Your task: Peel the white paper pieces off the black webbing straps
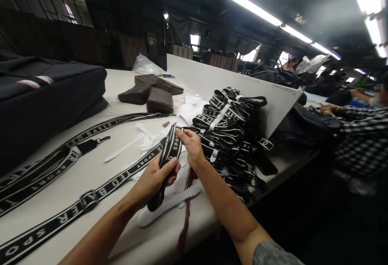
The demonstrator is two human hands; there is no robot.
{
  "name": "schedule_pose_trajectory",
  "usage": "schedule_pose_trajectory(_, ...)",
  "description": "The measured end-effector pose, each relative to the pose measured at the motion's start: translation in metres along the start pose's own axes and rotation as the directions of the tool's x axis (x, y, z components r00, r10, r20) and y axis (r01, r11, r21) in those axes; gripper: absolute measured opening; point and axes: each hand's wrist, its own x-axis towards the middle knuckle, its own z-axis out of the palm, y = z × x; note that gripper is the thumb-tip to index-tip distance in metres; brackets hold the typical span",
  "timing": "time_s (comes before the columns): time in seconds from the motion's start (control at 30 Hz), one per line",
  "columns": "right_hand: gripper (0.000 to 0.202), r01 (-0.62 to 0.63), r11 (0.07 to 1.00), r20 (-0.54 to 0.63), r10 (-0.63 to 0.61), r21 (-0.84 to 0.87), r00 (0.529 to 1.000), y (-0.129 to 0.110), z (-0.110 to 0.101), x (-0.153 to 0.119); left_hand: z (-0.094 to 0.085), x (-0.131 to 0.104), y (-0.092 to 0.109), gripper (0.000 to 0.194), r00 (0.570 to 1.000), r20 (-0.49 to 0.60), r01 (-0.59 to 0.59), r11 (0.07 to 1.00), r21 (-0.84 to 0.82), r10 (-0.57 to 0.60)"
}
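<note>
Both hands grip a black-and-white lettered webbing strap (173, 145) above the table. My left hand (162, 174) is wrapped round its folded lower part. At the upper end, my right hand (191, 145) pinches the strap between thumb and fingers. From there a long stretch of strap with a slide buckle (88, 200) runs to the lower left across the tabletop. Just right of my right hand stands a pile of bundled straps (224, 123), held with white bands. Below my hands lies a white notched strip (169, 207), with more white strips (124, 148) behind.
On the left, a large dark bag (48, 99) sits beside more straps (91, 131), one with a metal clip. Brown pouches (159, 95) and a plastic bag (147, 66) lie farther back. A white upright board (233, 75) stands behind the pile. A person in a checked shirt (363, 135) works at right.
</note>
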Motion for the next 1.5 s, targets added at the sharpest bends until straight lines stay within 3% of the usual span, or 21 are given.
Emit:
schedule_pose_trajectory(0.1, 0.038, -0.131, 0.991, 0.01, 0.13, 0.038, 0.991, -0.002, -0.001, 0.0, -0.004, -0.002, 0.006, 0.038, 0.997, 0.078, 0.022, 1.0, -0.014, -0.021)
schedule_pose_trajectory(0.17, 0.036, -0.333, 0.935, 0.177, 0.31, 0.12, 0.934, -0.003, 0.001, -0.002, -0.004, -0.003, 0.008, 0.041, 0.993, 0.111, 0.051, 0.999, -0.005, -0.05)
schedule_pose_trajectory(0.23, 0.03, -0.42, 0.89, 0.319, 0.352, 0.178, 0.88, -0.005, 0.002, -0.004, -0.002, -0.002, 0.006, 0.042, 0.994, 0.092, 0.047, 0.997, 0.067, -0.053)
schedule_pose_trajectory(0.3, 0.028, -0.304, 0.919, 0.309, 0.221, 0.252, 0.925, -0.006, 0.004, -0.005, 0.002, 0.0, 0.002, 0.04, 0.999, 0.035, 0.021, 0.987, 0.159, -0.027)
schedule_pose_trajectory(0.4, 0.034, -0.046, 0.961, 0.199, -0.01, 0.273, 0.98, -0.007, 0.005, -0.007, 0.006, 0.005, -0.004, 0.042, 0.999, -0.031, -0.034, 0.971, 0.238, 0.042)
schedule_pose_trajectory(0.53, 0.04, 0.082, 0.977, 0.22, -0.126, 0.197, 0.967, -0.008, 0.005, -0.007, -0.003, 0.01, -0.003, 0.034, 0.979, -0.1, -0.135, 0.935, 0.327, 0.177)
schedule_pose_trajectory(0.63, 0.042, 0.089, 0.991, 0.284, -0.113, 0.096, 0.952, -0.007, 0.0, -0.004, -0.028, 0.013, 0.004, 0.027, 0.949, -0.177, -0.169, 0.896, 0.411, 0.261)
schedule_pose_trajectory(0.7, 0.042, 0.122, 0.992, 0.261, -0.111, -0.026, 0.959, -0.005, -0.007, 0.0, -0.054, 0.014, 0.012, 0.027, 0.891, -0.289, -0.211, 0.884, 0.418, 0.35)
schedule_pose_trajectory(0.73, 0.041, 0.154, 0.982, 0.233, -0.125, -0.111, 0.964, -0.002, -0.009, 0.003, -0.069, 0.014, 0.016, 0.026, 0.836, -0.371, -0.24, 0.878, 0.415, 0.403)
schedule_pose_trajectory(0.8, 0.038, 0.234, 0.911, 0.209, -0.17, -0.339, 0.963, 0.006, -0.011, 0.009, -0.102, 0.012, 0.025, 0.023, 0.67, -0.566, -0.302, 0.873, 0.383, 0.48)
schedule_pose_trajectory(0.87, 0.035, 0.328, 0.743, 0.3, -0.179, -0.583, 0.937, 0.018, -0.004, 0.018, -0.132, 0.008, 0.032, 0.02, 0.489, -0.733, -0.376, 0.873, 0.311, 0.472)
schedule_pose_trajectory(0.9, 0.032, 0.373, 0.648, 0.37, -0.149, -0.664, 0.917, 0.026, 0.003, 0.022, -0.144, 0.005, 0.034, 0.019, 0.425, -0.787, -0.417, 0.869, 0.268, 0.447)
schedule_pose_trajectory(0.97, 0.024, 0.453, 0.495, 0.499, -0.045, -0.741, 0.865, 0.043, 0.025, 0.032, -0.16, 0.001, 0.037, 0.017, 0.369, -0.841, -0.493, 0.85, 0.183, 0.395)
schedule_pose_trajectory(1.07, 0.01, 0.533, 0.366, 0.603, 0.103, -0.763, 0.791, 0.071, 0.065, 0.048, -0.163, 0.0, 0.037, 0.015, 0.375, -0.854, -0.558, 0.823, 0.103, 0.361)
schedule_pose_trajectory(1.23, 0.018, 0.602, 0.162, 0.619, 0.325, -0.782, 0.715, 0.104, 0.112, 0.074, -0.149, 0.005, 0.034, 0.027, 0.439, -0.817, -0.571, 0.818, 0.067, 0.373)
schedule_pose_trajectory(1.37, 0.012, 0.593, 0.034, 0.534, 0.48, -0.804, 0.696, 0.109, 0.122, 0.086, -0.147, 0.008, 0.032, 0.034, 0.443, -0.8, -0.584, 0.807, 0.083, 0.403)
schedule_pose_trajectory(1.5, 0.011, 0.573, -0.035, 0.479, 0.507, -0.819, 0.716, 0.105, 0.115, 0.088, -0.148, 0.007, 0.031, 0.036, 0.431, -0.805, -0.585, 0.805, 0.094, 0.407)
